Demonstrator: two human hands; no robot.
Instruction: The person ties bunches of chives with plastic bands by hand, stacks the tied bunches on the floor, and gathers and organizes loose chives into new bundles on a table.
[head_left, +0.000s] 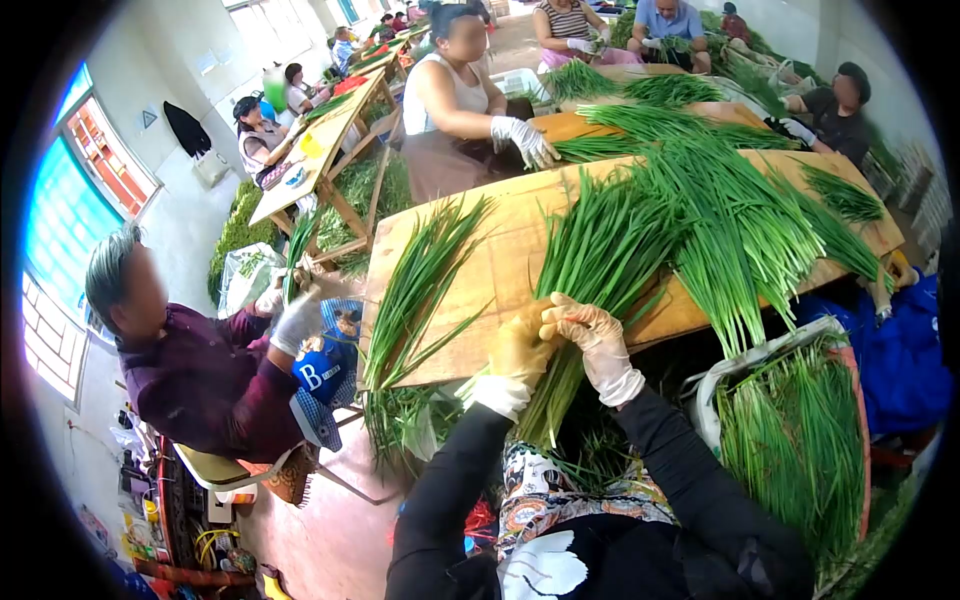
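My left hand (pixel 520 352), in a yellowish glove, is closed around the lower stalks of a bundle of long green leaves (pixel 600 235). Right beside it, my right hand (pixel 592 342), in a pale glove, has its fingers bent together at the same bundle; whatever its fingertips pinch is too small to make out. The leafy ends fan out over the wooden table (pixel 480 300), while the stalk ends hang below the table edge above my lap. A large pile of similar stalks (pixel 735 235) lies to the right of the bundle.
Loose leaves (pixel 415 280) lie at the table's left end. A lined container of greens (pixel 795 450) stands at my right. A seated person (pixel 200 390) works close on the left, and a person in a white top (pixel 450 100) stands across the table. More people sit farther back.
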